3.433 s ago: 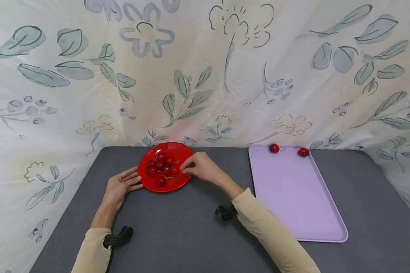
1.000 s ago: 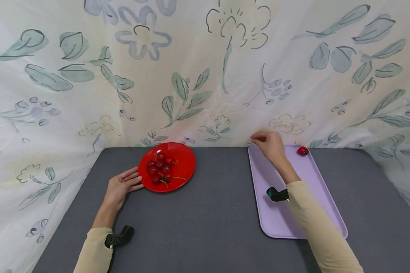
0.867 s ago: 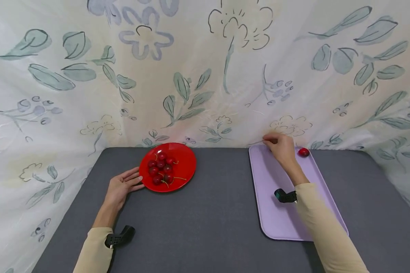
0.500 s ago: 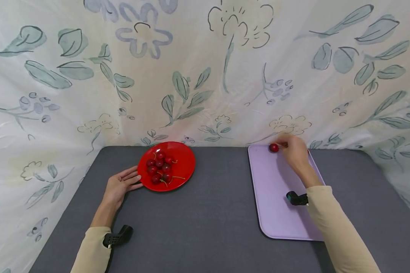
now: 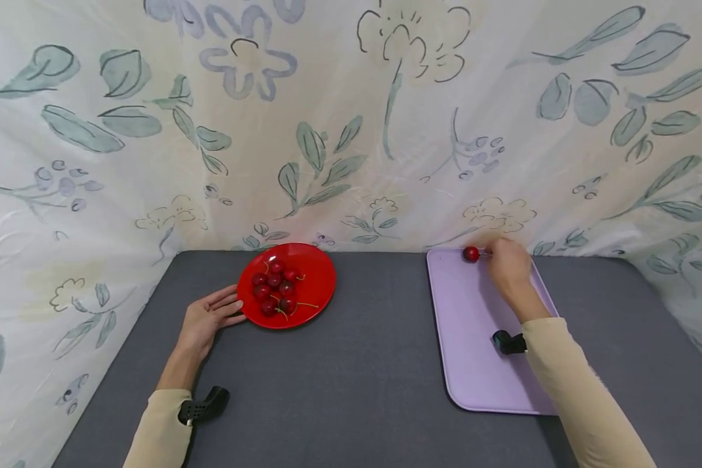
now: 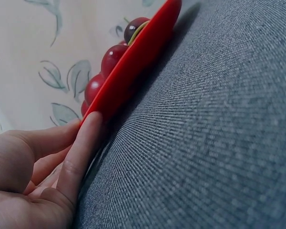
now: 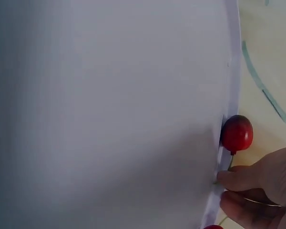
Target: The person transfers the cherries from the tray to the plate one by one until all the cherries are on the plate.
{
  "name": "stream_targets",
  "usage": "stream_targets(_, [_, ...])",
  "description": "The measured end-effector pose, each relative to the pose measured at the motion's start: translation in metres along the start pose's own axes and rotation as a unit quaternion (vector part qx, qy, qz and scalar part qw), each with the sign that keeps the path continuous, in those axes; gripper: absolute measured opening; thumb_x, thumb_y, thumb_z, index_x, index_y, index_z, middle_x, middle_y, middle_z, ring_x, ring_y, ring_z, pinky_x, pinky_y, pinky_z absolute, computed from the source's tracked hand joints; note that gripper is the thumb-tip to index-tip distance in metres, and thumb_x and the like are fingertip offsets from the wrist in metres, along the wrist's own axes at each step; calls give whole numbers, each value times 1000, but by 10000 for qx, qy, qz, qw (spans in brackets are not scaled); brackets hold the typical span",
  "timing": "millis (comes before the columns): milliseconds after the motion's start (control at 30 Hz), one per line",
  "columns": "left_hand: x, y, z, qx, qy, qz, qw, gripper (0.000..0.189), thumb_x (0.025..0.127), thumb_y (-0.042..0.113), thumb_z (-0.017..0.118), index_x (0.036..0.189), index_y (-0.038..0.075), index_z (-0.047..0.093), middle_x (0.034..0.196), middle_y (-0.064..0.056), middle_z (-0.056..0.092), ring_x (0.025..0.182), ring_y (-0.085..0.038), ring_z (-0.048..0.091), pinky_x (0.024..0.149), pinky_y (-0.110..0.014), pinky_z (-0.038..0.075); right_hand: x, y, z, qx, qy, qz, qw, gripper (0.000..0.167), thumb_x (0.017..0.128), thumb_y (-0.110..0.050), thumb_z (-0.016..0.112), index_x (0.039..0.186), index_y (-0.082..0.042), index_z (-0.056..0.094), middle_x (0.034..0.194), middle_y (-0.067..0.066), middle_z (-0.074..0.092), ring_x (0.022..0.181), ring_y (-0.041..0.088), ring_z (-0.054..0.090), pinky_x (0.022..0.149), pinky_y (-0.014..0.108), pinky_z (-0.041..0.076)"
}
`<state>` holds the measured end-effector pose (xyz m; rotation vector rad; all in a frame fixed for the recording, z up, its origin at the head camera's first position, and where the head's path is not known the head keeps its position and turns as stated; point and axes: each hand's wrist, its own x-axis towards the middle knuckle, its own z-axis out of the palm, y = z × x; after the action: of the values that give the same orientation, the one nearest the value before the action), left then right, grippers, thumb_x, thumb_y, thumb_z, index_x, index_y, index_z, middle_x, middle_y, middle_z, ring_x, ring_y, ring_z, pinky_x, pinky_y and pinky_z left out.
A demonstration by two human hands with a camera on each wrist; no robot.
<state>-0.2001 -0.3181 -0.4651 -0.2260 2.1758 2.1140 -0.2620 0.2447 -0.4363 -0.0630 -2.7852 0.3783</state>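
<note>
My right hand (image 5: 509, 268) is at the far rim of the lilac tray (image 5: 480, 364), its thumb and finger pinching the thin stem of a dark red cherry (image 5: 470, 254). That cherry (image 7: 237, 133) lies against the tray's raised edge in the right wrist view. A sliver of a second cherry (image 7: 213, 227) shows at the bottom of that view; in the head view my hand hides it. My left hand (image 5: 201, 322) touches the left rim of a red plate (image 5: 318, 286), fingers fairly straight. Several cherries (image 5: 275, 280), some with green stems, are heaped on the plate.
A dark grey cloth (image 5: 351, 370) covers the table, with the plate at back left and the tray on the right. Behind its back edge hangs a white floral curtain (image 5: 327, 130). Black wrist cameras (image 5: 205, 405) sit on both wrists.
My right hand has left the plate, moved right to the tray's far rim and pinched a cherry's stem. Cherries at the plate's front lie differently. My left hand has stayed at the rim.
</note>
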Motion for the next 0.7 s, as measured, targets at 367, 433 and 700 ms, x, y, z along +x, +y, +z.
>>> stream_targets(367, [-1, -2, 1, 22, 38, 32, 10000, 58, 95, 9, 65, 146, -4, 41, 120, -7, 62, 93, -8, 69, 80, -31, 59, 3, 0, -2, -297, -352, -97, 9989, 17, 86, 7, 57, 89, 6, 73, 92, 28, 68, 83, 50, 62, 67, 59, 53])
stream_targets(433, [-1, -2, 1, 1, 28, 38, 10000, 58, 95, 9, 65, 146, -4, 41, 118, -5, 63, 93, -8, 69, 80, -31, 59, 2, 1, -3, -308, -347, -109, 9989, 16, 86, 6, 58, 90, 5, 74, 93, 28, 68, 83, 50, 62, 67, 59, 53])
stream_targets(700, [-3, -2, 0, -44, 8, 49, 10000, 58, 95, 8, 64, 146, -4, 40, 117, -3, 63, 93, -7, 69, 81, -31, 59, -5, -6, -10, 190, -106, -195, 9996, 14, 89, 3, 61, 96, 9, 71, 97, 28, 68, 91, 47, 62, 76, 58, 52])
